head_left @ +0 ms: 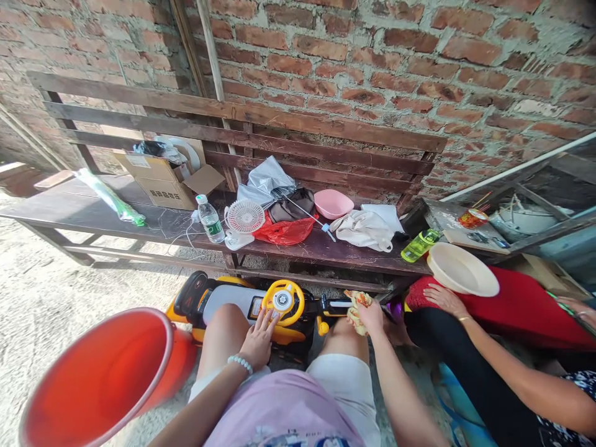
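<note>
A yellow-and-black plastic ride-on toy car has the left hand spread on its steering wheel, the right hand gripping a crumpled patterned cloth.

Toy car sits directly ahead of the knees, under the bench; the gap between them is narrow. Orange bucket blocks the left. A second person's arm and a red cushion close the right. Open floor lies far left.

Both arms reach forward over the bare knees.
The left hand, a bead bracelet at its wrist, lies flat with fingers spread; the right hand has its grip curled closed, knuckles up.
</note>
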`<state>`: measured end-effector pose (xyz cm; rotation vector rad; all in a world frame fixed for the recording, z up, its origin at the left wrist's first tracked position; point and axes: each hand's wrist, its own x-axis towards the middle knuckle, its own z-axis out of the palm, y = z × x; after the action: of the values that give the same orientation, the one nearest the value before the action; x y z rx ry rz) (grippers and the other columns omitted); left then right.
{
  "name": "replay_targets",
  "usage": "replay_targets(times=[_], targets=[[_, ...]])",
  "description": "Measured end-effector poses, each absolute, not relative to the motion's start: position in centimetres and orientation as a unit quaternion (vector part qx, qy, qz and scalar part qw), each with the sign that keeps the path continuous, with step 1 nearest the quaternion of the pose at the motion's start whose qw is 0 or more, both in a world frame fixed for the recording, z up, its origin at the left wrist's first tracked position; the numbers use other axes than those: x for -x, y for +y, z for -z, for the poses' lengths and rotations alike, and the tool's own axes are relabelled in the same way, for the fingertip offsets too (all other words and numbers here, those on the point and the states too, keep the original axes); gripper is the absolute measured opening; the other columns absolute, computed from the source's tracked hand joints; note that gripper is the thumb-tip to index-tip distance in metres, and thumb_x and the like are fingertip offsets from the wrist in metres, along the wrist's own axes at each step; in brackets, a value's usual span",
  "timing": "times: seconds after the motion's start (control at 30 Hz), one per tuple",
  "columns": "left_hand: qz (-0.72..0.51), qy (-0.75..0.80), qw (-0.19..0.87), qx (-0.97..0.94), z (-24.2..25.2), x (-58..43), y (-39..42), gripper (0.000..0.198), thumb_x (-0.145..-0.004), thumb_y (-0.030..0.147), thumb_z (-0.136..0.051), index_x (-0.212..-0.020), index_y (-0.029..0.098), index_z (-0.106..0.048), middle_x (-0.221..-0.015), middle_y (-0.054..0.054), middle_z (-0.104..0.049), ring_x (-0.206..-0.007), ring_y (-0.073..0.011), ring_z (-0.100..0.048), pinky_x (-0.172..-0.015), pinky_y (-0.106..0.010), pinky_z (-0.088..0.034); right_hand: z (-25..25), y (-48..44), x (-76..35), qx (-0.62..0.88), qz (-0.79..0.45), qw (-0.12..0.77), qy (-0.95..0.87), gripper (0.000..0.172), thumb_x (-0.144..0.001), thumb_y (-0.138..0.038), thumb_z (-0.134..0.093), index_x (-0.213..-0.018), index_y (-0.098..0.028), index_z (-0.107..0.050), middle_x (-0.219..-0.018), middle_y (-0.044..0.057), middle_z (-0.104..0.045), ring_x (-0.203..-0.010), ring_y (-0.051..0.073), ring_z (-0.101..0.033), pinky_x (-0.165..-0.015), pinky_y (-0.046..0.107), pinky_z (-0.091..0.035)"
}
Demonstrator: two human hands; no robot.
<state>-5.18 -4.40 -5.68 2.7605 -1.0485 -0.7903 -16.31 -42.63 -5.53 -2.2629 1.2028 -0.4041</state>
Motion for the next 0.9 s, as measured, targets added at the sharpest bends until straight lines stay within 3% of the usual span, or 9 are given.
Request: replay_targets(times=[0.13,0.2,0.33,0.43,0.6,0.9], targets=[[0.251,-0.344,0.029,-0.904,5.8,5.2,-4.4,0.095,-0.085,0.009,-0.047,-0.171,0.024,-0.011,-0.178,-0.004,0.001,-0.165,-0.0281,0.008,-0.126,-0.045,-0.031,5.4,-36.9,13.8,0.864,0.18,0.357,0.306,0.027,-0.072,-0.018,-0.064,-0.098,-0.022,-0.073,-0.113,0.007,-0.071,-0.098,0.021,-0.071,-0.091,0.032,-0.056],[0.251,-0.343,0.025,-0.905,5.6,5.2,-4.4,0.093,-0.085,0.008,-0.046,-0.171,0.022,-0.012,-0.179,-0.004,0.0,-0.165,-0.0288,0.008,-0.126,-0.044,-0.032,5.4,-34.1,13.0,0.9,0.152,0.336,0.233,0.04,-0.068,-0.01,-0.064,-0.104,-0.026,-0.074,-0.12,0.005,-0.069,-0.108,0.022,-0.068,-0.097,0.032,-0.054],[0.253,-0.344,0.032,-0.904,5.1,5.2,-4.4,0.091,-0.086,0.007,-0.044,-0.171,0.021,-0.015,-0.179,-0.005,-0.001,-0.165,-0.0281,0.007,-0.126,-0.044,-0.033,5.1,-31.9,12.3,0.933,0.116,0.256,0.226,0.057,-0.068,-0.005,-0.063,-0.118,-0.029,-0.074,-0.119,0.004,-0.067,-0.111,0.024,-0.064,-0.097,0.031,-0.053],[0.255,-0.346,0.035,-0.902,4.9,5.1,-4.4,0.09,-0.086,0.007,-0.044,-0.171,0.021,-0.016,-0.179,-0.005,-0.001,-0.165,-0.0281,0.006,-0.126,-0.045,-0.032,5.0,-32.9,12.5,0.928,0.095,0.276,0.232,0.064,-0.068,-0.002,-0.059,-0.124,-0.03,-0.073,-0.12,0.003,-0.067,-0.108,0.02,-0.066,-0.093,0.026,-0.051],[0.25,-0.346,0.049,-0.903,5.4,5.1,-4.3,0.091,-0.085,0.008,-0.045,-0.171,0.022,-0.017,-0.179,-0.004,-0.003,-0.165,-0.0267,0.008,-0.125,-0.043,-0.034,6.1,-35.5,13.9,0.918,0.069,0.247,0.303,0.053,-0.078,-0.01,-0.061,-0.126,-0.029,-0.072,-0.12,0.004,-0.066,-0.1,0.02,-0.067,-0.088,0.027,-0.051],[0.254,-0.346,0.043,-0.902,5.9,5.0,-4.1,0.093,-0.086,0.006,-0.045,-0.171,0.023,-0.013,-0.179,-0.003,-0.001,-0.165,-0.027,0.008,-0.125,-0.043,-0.034,6.8,-41.9,17.9,0.897,-0.004,0.115,0.427,0.056,-0.083,-0.02,-0.064,-0.139,-0.027,-0.065,-0.144,0.012,-0.052,-0.124,0.028,-0.058,-0.097,0.035,-0.05]])
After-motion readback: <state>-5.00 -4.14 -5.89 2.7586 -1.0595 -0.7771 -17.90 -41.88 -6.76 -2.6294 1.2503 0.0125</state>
